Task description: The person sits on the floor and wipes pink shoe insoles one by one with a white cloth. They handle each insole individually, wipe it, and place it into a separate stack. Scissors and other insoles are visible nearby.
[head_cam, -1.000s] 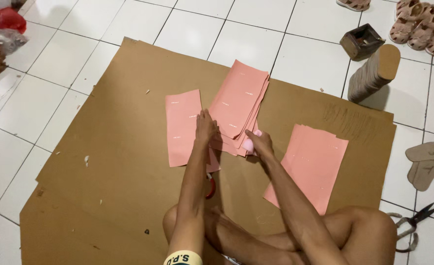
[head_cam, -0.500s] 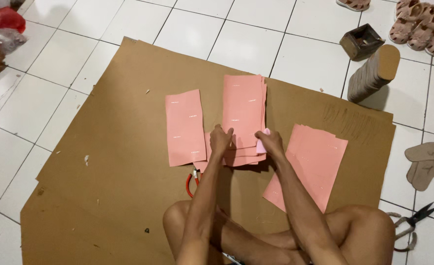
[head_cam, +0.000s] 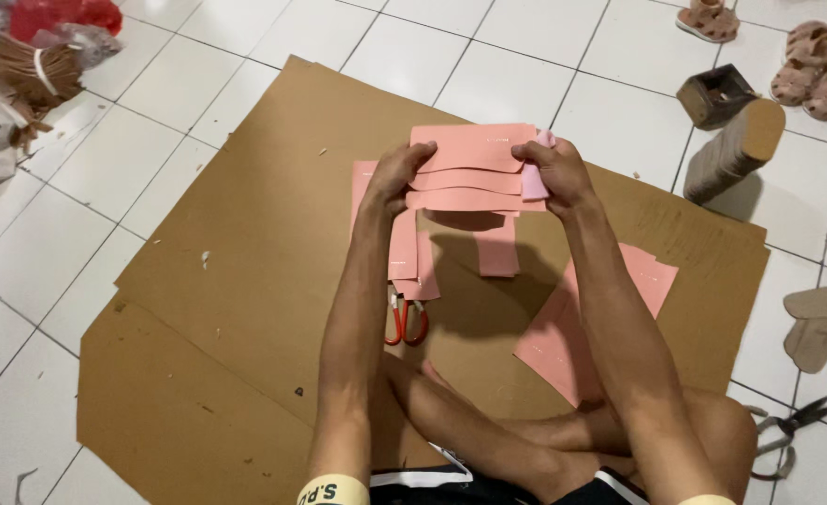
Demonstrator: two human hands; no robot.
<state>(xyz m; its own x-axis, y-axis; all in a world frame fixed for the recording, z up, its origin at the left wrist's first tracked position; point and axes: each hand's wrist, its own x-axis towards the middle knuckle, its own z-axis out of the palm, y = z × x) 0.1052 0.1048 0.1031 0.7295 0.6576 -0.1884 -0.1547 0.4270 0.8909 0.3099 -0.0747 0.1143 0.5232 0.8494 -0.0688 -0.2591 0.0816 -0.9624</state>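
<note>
A stack of thin, matte salmon-pink sheets (head_cam: 469,173), flexible and rectangular, is held lifted above a large flat sheet of brown corrugated cardboard (head_cam: 245,252) spread on the white tiled floor (head_cam: 86,178). The left hand (head_cam: 396,180) pinches the stack's left edge, thumb on the near face and fingers wrapped behind. The right hand (head_cam: 553,173) pinches the right edge, its grip closed round the sheets and also pressing a small pale pink piece (head_cam: 537,178) against them. The stack lies directly between the two grips. Its layers are fanned, showing curved lower edges stepped one below another; two narrow pink strips hang down from it.

A further pink sheet (head_cam: 610,318) lies flat on the cardboard at 5 o'clock from the stack, partly hidden by the right forearm. Red-handled scissors (head_cam: 406,323) lie on the cardboard at 7 o'clock, beside the left forearm. At 2 o'clock stands a leaning stack of tan sole-shaped pieces (head_cam: 731,150). Two flat beige sole cut-outs (head_cam: 820,323) lie on the tiles at 4 o'clock, with dark metal shears (head_cam: 792,421) below them.
</note>
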